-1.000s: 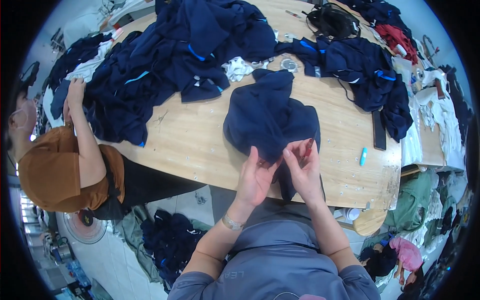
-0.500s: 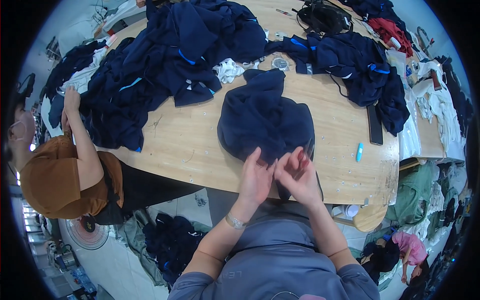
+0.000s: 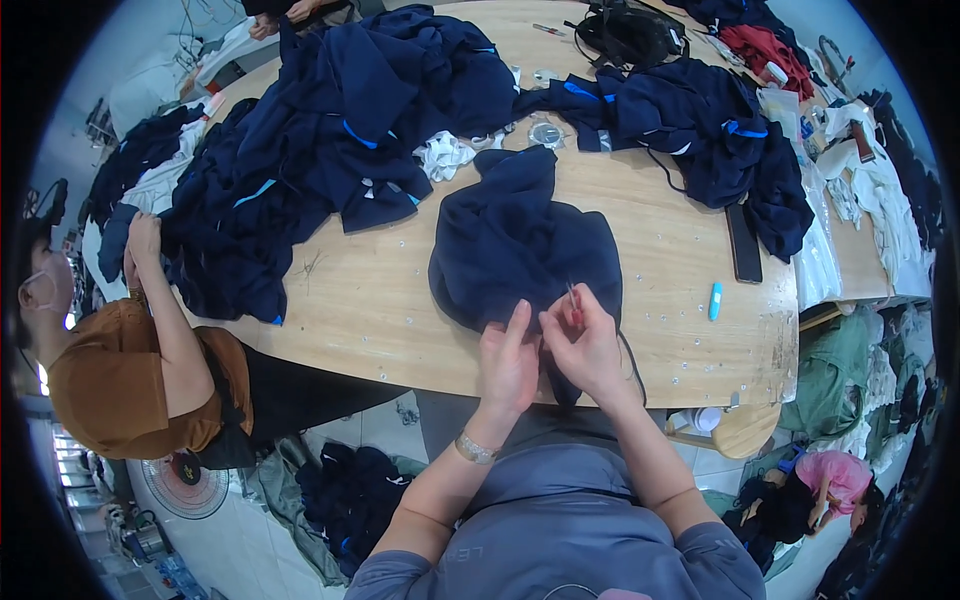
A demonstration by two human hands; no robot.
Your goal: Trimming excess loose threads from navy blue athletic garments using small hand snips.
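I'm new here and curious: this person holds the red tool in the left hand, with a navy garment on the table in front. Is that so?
Not quite: the head view shows the red tool in the right hand, not the left hand. The navy garment does lie on the table in front.

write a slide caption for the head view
Left hand and right hand, the latter holding a small red tool, at a navy garment on a wooden table.
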